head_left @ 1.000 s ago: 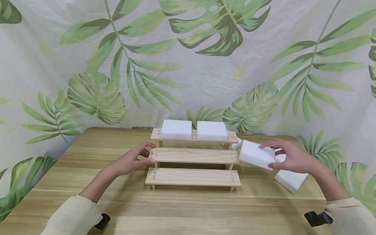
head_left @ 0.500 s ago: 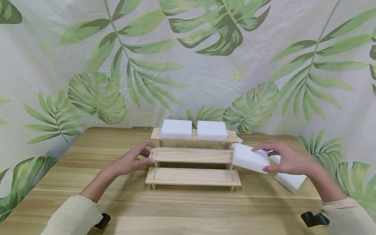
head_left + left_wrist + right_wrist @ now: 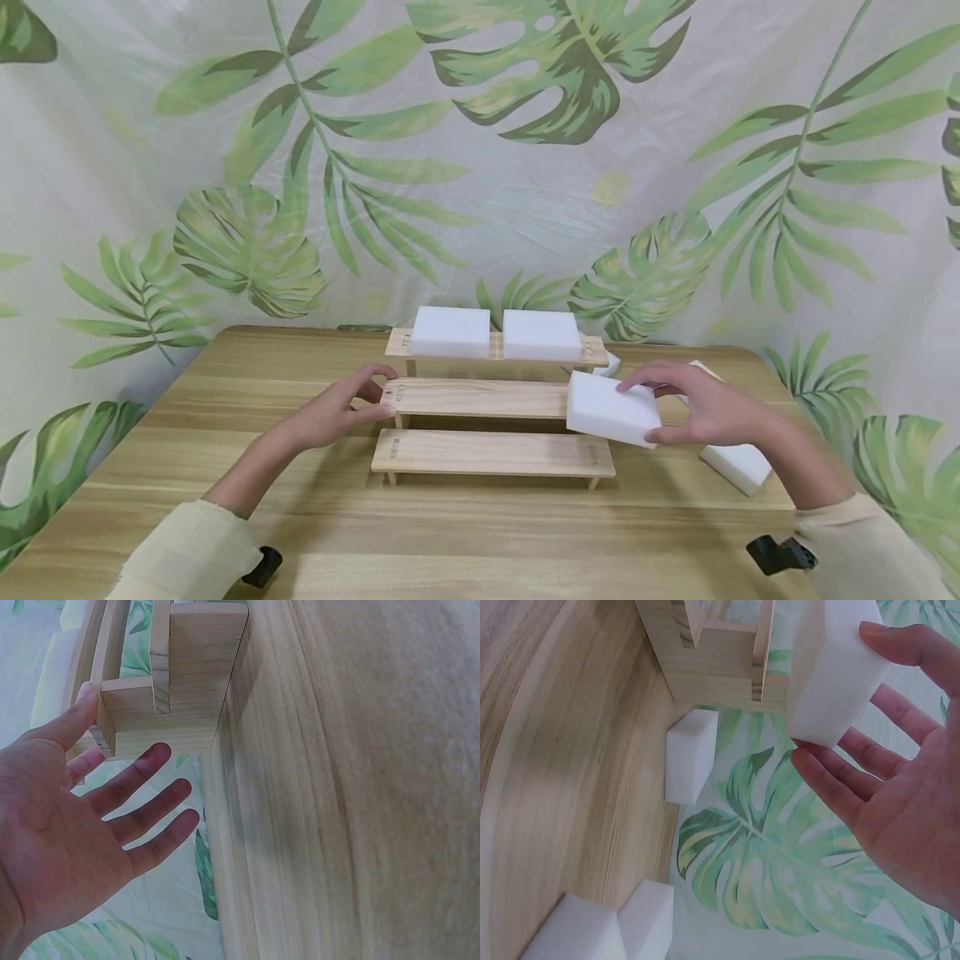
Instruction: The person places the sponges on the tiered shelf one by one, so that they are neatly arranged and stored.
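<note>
— Where is the sponge block now?

— I see the white sponge block (image 3: 611,408) in the right hand (image 3: 708,414), at the right of centre in the head view. The grip is closed on it: thumb on the near side, fingers over the top. It hangs tilted, above the right end of the middle step (image 3: 480,397) of the three-step wooden stand (image 3: 491,454), and I think it does not rest on it yet.

— And the other hand?

— The left hand (image 3: 337,410) has its fingers relaxed and holds nothing; the fingertips only touch the left end of the middle step.

— What can go wrong?

— The block is tilted, so if it lands with one edge first, it may tip off the narrow step onto the lower step. Also the stand looks light; a push from the right could slide it on the counter (image 3: 480,533), because the left hand only touches it.

— Something else nearby?

— Two sponge blocks (image 3: 495,332) sit on the top step. A loose sponge block (image 3: 737,467) lies on the counter under the right wrist; the sleeve could drag it.
</note>
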`<state>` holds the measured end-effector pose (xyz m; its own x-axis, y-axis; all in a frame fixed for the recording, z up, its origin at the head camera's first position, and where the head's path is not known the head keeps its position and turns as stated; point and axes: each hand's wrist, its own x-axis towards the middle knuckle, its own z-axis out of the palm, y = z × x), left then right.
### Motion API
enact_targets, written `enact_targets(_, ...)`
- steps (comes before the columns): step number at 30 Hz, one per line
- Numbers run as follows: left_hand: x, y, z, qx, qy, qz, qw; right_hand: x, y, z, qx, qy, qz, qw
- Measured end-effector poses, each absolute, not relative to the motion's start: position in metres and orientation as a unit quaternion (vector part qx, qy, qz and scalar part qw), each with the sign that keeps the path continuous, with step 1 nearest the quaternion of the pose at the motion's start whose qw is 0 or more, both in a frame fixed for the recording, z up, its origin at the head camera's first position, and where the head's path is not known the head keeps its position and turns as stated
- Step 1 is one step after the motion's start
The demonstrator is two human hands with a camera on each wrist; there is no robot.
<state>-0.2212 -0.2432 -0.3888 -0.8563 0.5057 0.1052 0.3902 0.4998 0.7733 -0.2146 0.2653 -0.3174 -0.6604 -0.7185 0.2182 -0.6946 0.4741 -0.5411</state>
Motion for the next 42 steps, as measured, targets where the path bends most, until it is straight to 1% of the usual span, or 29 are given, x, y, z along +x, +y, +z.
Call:
enact_targets(9, -0.220, -0.243, -0.388, 0.263, 0.859, 0.433, 0.070, -0.220, 0.248, -0.322, -0.403, 0.860, -0.312, 0.014)
enact_targets(18, -0.223, -0.244, -0.389, 0.262, 0.866, 0.420, 0.066, -0.225, 0.227, -0.325, -0.419, 0.842, -0.339, 0.032)
enact_targets(23, -0.223, -0.244, -0.390, 0.264, 0.864, 0.423, 0.065, -0.227, 0.215, -0.328, -0.424, 0.839, -0.340, 0.031)
enact_targets(42, -0.224, -0.246, -0.392, 0.260, 0.867, 0.419, 0.068, -0.229, 0.175, -0.339, -0.430, 0.842, -0.327, -0.021)
